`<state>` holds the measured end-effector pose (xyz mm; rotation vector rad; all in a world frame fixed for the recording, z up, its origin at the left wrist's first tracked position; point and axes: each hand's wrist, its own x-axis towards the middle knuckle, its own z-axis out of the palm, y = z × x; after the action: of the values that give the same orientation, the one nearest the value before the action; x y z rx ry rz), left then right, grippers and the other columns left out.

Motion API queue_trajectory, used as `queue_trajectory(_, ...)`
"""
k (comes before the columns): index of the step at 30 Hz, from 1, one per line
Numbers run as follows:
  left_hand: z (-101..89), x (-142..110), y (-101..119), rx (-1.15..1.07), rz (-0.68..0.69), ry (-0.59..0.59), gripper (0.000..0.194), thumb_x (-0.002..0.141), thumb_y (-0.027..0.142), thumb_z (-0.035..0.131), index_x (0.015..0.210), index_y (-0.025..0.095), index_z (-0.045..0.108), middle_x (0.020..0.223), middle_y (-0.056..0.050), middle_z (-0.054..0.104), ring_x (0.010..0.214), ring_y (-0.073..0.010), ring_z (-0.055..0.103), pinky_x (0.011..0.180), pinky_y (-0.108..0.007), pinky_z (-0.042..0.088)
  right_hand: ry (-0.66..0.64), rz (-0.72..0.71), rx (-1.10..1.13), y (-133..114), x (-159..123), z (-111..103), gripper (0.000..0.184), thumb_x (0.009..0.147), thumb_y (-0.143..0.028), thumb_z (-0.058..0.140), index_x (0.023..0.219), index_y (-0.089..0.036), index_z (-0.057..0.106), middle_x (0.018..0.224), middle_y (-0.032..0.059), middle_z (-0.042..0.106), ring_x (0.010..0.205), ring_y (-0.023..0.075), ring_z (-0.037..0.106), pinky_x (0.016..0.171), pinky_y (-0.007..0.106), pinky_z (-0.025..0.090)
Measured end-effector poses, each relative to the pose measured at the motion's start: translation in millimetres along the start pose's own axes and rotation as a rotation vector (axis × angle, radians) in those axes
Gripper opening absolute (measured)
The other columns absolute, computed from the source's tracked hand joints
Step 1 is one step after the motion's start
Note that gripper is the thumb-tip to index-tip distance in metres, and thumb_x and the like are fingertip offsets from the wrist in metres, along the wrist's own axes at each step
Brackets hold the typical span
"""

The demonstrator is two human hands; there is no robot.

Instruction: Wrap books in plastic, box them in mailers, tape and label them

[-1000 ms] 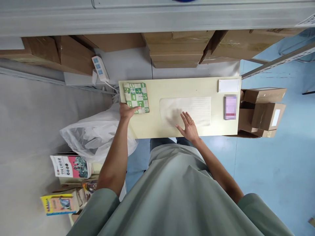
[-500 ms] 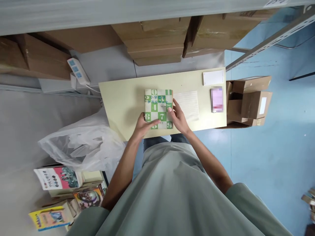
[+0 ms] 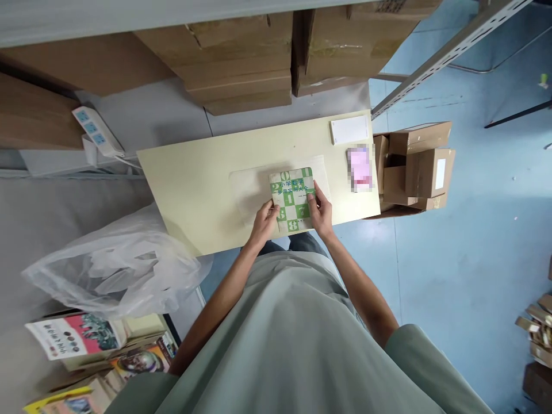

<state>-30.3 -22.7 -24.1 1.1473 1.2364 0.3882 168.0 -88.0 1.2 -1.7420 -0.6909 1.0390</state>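
A green and white checkered book (image 3: 293, 198) with numerals and Chinese lettering on its cover is held up over the front part of the pale yellow table (image 3: 194, 190). My left hand (image 3: 264, 223) grips its lower left edge. On the opposite side, my right hand (image 3: 320, 211) has its thumb on the cover and its fingers round the right edge. Beneath and behind the book lies a clear plastic sleeve (image 3: 245, 192), faint against the tabletop, with a white lined sheet (image 3: 319, 168) showing at its right.
At the table's right end are a white pad (image 3: 350, 130) and a blurred pink item (image 3: 360, 168). An open carton (image 3: 414, 172) stands beyond. Left are a plastic bag (image 3: 125, 264), stacked books (image 3: 86, 336) and a power strip (image 3: 98, 131). Boxes (image 3: 241, 63) line the back under a shelf.
The book has turned slightly and shifted right over the table, still between both hands. A pale sheet-like layer now shows to its left. The whole view has moved a little.
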Motion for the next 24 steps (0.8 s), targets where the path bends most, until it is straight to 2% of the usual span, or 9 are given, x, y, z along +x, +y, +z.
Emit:
queue_trajectory(3,11.6,21.2,-2.0,-0.001,0.027,-0.001,0.049,0.097,0.058,0.075,0.129,0.021,0.073,0.123,-0.013,0.082,0.109,-0.0300,0.077,0.096,-0.041,0.063,0.007,-0.026,-0.046,9.8,21.4,-9.7,0.084,0.107,-0.079,0.052,0.171,-0.025,0.055,0.148,0.0120,0.075,0.137,0.0350,0.067,0.112,0.050,0.061)
queue_trajectory(5,19.2,35.3,-3.4,0.020,0.032,0.031,0.045,0.096,0.050,0.076,0.130,0.021,0.073,0.122,-0.014,0.082,0.107,-0.0293,0.078,0.096,-0.041,0.063,0.016,-0.043,-0.097,19.3,37.2,-14.5,0.081,0.108,-0.075,0.051,0.171,-0.024,0.056,0.137,0.0129,0.078,0.125,0.0322,0.070,0.105,0.047,0.062)
queue_trajectory(8,27.0,52.3,-7.9,0.115,0.035,0.099,0.032,0.095,0.039,0.076,0.121,0.019,0.077,0.123,-0.015,0.079,0.103,-0.0280,0.077,0.101,-0.044,0.061,0.029,-0.050,-0.153,36.6,56.6,-16.8,0.074,0.110,-0.069,0.049,0.169,-0.024,0.059,0.129,0.0137,0.074,0.110,0.0278,0.070,0.096,0.043,0.062)
queue_trajectory(12,30.3,63.1,-16.8,0.182,0.020,0.170,0.023,0.090,0.034,0.078,0.107,0.019,0.079,0.113,-0.014,0.078,0.098,-0.0277,0.075,0.104,-0.045,0.060,0.039,-0.026,-0.216,56.0,67.5,-12.3,0.069,0.111,-0.063,0.047,0.168,-0.027,0.059,0.129,0.0131,0.069,0.118,0.0288,0.066,0.104,0.045,0.059)
queue_trajectory(15,29.5,66.8,-20.7,0.079,-0.019,0.178,0.030,0.084,0.040,0.083,0.106,0.020,0.078,0.106,-0.012,0.079,0.100,-0.0283,0.074,0.104,-0.045,0.059,0.040,-0.018,-0.241,62.7,68.0,-8.8,0.070,0.111,-0.063,0.044,0.168,-0.025,0.059,0.130,0.0142,0.068,0.124,0.0313,0.064,0.112,0.049,0.056)
queue_trajectory(19,25.9,72.2,-19.2,-0.093,-0.129,0.148,0.046,0.072,0.047,0.092,0.104,0.018,0.077,0.103,-0.012,0.080,0.103,-0.0306,0.075,0.103,-0.047,0.059,0.036,-0.005,-0.249,63.7,66.6,-7.1,0.070,0.112,-0.064,0.041,0.169,-0.027,0.056,0.133,0.0148,0.068,0.128,0.0328,0.063,0.115,0.052,0.054)
queue_trajectory(24,20.9,72.5,-14.8,-0.132,-0.152,0.136,0.047,0.071,0.046,0.092,0.104,0.018,0.075,0.108,-0.014,0.081,0.113,-0.0331,0.075,0.108,-0.051,0.059,0.070,-0.052,-0.343,64.8,63.9,0.4,0.068,0.113,-0.063,0.038,0.167,-0.027,0.058,0.135,0.0155,0.065,0.131,0.0323,0.062,0.121,0.052,0.051)
